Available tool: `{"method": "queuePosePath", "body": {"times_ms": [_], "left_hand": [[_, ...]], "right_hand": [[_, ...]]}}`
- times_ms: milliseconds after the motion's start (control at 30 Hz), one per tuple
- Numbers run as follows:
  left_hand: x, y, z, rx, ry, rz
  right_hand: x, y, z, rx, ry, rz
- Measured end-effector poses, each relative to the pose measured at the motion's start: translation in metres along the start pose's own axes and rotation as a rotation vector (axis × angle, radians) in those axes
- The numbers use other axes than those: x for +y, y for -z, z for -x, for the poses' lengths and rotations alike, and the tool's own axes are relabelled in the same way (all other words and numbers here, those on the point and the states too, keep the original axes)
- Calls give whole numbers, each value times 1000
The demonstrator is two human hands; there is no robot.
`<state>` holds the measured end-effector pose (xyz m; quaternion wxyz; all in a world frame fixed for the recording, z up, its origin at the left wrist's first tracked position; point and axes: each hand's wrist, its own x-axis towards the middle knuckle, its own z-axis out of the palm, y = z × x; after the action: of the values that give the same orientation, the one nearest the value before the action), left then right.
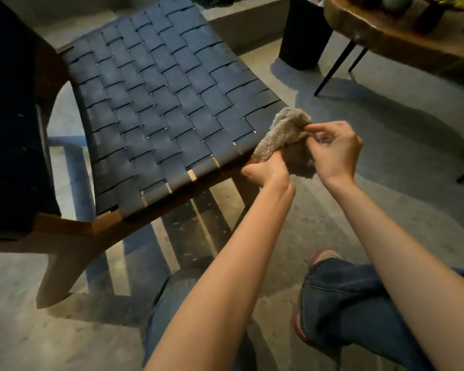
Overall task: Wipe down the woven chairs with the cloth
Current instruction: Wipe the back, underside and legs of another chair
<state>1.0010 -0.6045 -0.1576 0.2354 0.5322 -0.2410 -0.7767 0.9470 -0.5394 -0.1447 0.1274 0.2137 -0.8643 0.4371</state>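
The woven chair (pixel 158 108) stands low on the concrete floor (pixel 402 188), its seat a lattice of dark straps stretched over a wooden frame, with the dark backrest rising at the left edge of the view. The cloth (pixel 287 132) – a beige, nubbly terry rag, bunched up – is at the front right corner of the seat, held between both hands just over the edge of the weave; whether it actually presses on the straps I cannot tell. The left hand (pixel 268 170) has its fingers curled round the lower part of the bundle, close against the chair's front rail. The right hand (pixel 335 148) pinches the upper fold between thumb and fingertips, the other fingers bent. Both forearms reach out bare from below. Under them are knees in blue jeans and a shoe (pixel 324 257) with a reddish sole. Farther off on the right stands a wooden desk (pixel 413 41) on thin black legs, with blurred greenery on top – and beside it a tall dark bin (pixel 303 36).
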Motion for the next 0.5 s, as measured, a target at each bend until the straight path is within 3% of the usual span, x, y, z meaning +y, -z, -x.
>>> {"method": "queuePosePath", "body": {"times_ms": [233,500], "left_hand": [[-7,-28,6,-9,12,-44],[-9,22,-2,75,-209,-71]], "right_hand": [[18,4,-28,-4,-115,-85],[12,-22,10,-115,-79,-219]]}}
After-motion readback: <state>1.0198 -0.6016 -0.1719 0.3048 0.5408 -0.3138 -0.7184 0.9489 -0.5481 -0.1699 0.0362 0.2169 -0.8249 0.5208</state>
